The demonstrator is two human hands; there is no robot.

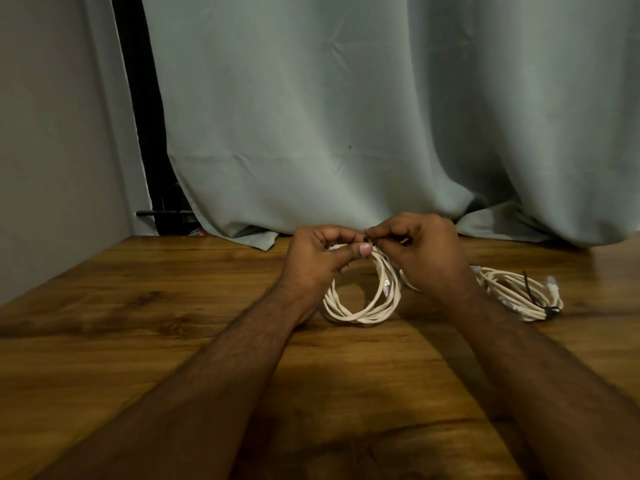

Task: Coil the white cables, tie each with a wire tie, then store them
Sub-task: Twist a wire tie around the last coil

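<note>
At the middle of the wooden table, the left hand grips the top of an upright white cable coil, fingers curled round its strands. The right hand pinches a dark wire tie at the coil's twelve o'clock. A small label on the coil is unreadable. At three o'clock lies a second coil, already tied.

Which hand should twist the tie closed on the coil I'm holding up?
Probably the right hand: its fingertips pinch the dark wire tie at the coil top, while the left hand grips and steadies the loops.
</note>
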